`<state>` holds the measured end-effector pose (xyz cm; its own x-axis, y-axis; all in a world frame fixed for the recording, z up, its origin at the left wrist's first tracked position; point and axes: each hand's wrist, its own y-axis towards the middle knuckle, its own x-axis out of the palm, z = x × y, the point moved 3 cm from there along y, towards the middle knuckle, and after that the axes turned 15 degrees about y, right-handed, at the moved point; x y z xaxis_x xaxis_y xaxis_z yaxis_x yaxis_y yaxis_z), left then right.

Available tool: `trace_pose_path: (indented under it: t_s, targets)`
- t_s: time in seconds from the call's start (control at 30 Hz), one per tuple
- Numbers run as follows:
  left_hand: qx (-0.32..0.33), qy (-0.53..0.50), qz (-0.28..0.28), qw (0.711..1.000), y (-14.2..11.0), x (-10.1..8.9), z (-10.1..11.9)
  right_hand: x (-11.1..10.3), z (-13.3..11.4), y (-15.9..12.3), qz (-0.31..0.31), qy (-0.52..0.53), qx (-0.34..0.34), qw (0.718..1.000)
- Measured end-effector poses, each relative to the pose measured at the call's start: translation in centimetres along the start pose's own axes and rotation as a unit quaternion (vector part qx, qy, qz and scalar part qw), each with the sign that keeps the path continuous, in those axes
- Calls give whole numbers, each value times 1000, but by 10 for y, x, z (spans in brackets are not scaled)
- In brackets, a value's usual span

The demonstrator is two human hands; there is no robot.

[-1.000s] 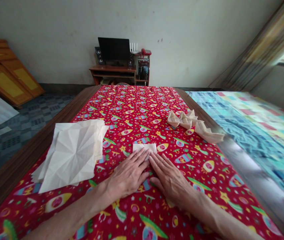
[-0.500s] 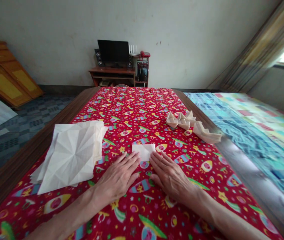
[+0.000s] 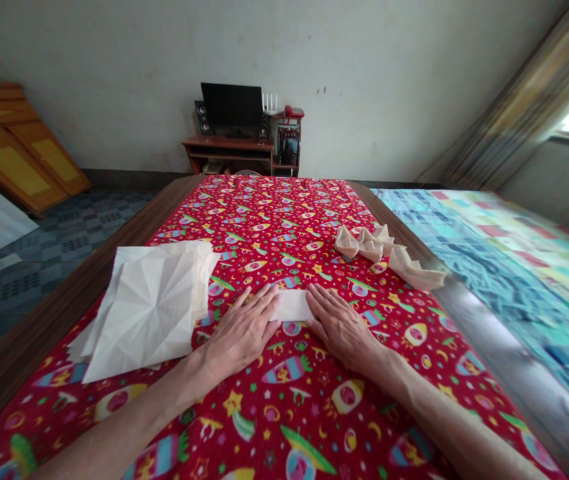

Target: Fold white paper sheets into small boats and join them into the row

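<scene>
A small folded piece of white paper [image 3: 293, 306] lies flat on the red patterned tablecloth [image 3: 284, 413], straight ahead of me. My left hand [image 3: 247, 328] rests palm down at its left end, fingers stretched out and the tips over the edge. At the right end, my right hand [image 3: 340, 325] lies flat in the same way, its fingertips covering that side. Both thumbs sit near the paper's lower corners. Off to the left is a stack of creased white paper sheets [image 3: 151, 307]. Several folded paper boats [image 3: 417, 269] stand on the cloth at the right.
The table's dark wooden edge [image 3: 129, 243] runs along the left, and a bed with a patchwork cover [image 3: 469, 267] adjoins the right side. By the far wall a desk [image 3: 229, 145] carries a black monitor [image 3: 232, 109]. A wooden cabinet [image 3: 24, 143] stands at far left.
Both hands have slid up along the paper's sides, from its lower corners to its ends. The view has shifted slightly. The stack and the boats stay in place.
</scene>
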<state>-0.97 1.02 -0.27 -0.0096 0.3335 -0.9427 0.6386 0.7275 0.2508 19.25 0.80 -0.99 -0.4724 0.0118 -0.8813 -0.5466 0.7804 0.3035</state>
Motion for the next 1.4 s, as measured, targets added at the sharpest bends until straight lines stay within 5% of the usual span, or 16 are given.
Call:
trace_pose_path:
  t_s: [0.23,0.53,0.67,0.87,0.93,1.13,1.4]
  targets:
    - [-29,-40,23,999,-3,5,-2,-17,9,-1,135,68,102,983]
    - [-90,-130,65,985,-3,11,-7,-5,4,6,88,153,196,964]
    - [-92,-150,86,981,-4,13,-9,-4,0,4,108,221,175,953]
    - [-129,-172,163,963,-3,-2,-14,-41,4,5,301,173,120,930]
    - [-133,-162,185,960,-2,-11,-15,-54,0,7,319,140,74,934]
    - [-51,-79,220,971,-2,-31,-3,-35,-28,6,183,37,-88,978]
    - [36,-63,114,991,-6,-15,16,-3,-28,1,58,22,-107,992]
